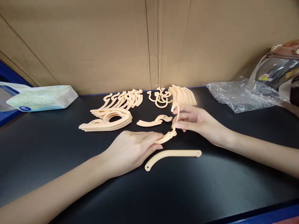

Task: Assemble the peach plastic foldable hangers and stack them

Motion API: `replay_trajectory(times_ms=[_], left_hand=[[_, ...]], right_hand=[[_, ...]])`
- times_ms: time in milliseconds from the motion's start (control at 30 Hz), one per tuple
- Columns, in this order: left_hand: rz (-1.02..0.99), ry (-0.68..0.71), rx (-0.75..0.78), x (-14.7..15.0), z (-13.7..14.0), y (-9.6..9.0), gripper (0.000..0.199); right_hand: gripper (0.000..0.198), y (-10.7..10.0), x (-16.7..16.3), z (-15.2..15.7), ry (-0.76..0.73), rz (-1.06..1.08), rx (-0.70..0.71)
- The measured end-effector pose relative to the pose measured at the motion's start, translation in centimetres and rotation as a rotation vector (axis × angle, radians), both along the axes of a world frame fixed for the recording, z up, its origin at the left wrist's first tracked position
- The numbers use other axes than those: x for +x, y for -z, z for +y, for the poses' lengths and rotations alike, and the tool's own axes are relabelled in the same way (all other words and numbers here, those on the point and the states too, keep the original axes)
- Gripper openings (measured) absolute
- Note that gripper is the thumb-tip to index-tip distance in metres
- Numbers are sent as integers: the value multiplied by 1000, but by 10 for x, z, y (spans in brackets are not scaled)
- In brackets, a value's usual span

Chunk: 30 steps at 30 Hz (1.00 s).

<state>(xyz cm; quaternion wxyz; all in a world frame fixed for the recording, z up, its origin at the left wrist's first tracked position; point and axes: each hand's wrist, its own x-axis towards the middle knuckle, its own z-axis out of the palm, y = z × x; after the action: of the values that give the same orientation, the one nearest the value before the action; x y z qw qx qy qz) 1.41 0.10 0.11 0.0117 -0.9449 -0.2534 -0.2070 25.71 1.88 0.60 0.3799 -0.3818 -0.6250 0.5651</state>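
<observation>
My left hand [133,149] pinches a beige plastic hanger arm [166,137] between thumb and fingers, and much of the arm is hidden under them. In my right hand [195,120] is a curved beige hanger hook [178,113], its lower end touching the tip of that arm. Just below the hands lies a loose, bent hanger arm [174,153] with a hole at each end. Behind them, a shorter wavy hanger arm [154,121] rests flat on the black table [221,183].
At left is a stack of folded hangers [109,121]. Farther back lie a row of wavy arms [125,99], several loose hooks [160,98] and a row of bent arms [183,95]. A tissue pack [44,98], crumpled clear plastic [238,93] and a bottle [277,67] flank them; cardboard [105,46] stands behind.
</observation>
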Motion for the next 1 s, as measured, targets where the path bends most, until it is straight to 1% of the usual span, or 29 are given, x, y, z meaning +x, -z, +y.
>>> replay_trajectory(times_ms=[100,167,333,667,1000], left_hand=[[4,-17,10,0,-1,0,18],[9,-24,2,0,-1,0,19],[16,-12,8,0,-1,0,19],[39,15,101,2,-1,1,18],[71,14,172,3,-2,0,23]], right_hand=[[27,-1,0,-1,44,-17,40],[27,-2,0,-1,47,-26,50],[27,-3,0,-2,31,-29,24],[27,-3,-1,-3,35,-37,15],[30,-5,-1,-4,84,-117,57]])
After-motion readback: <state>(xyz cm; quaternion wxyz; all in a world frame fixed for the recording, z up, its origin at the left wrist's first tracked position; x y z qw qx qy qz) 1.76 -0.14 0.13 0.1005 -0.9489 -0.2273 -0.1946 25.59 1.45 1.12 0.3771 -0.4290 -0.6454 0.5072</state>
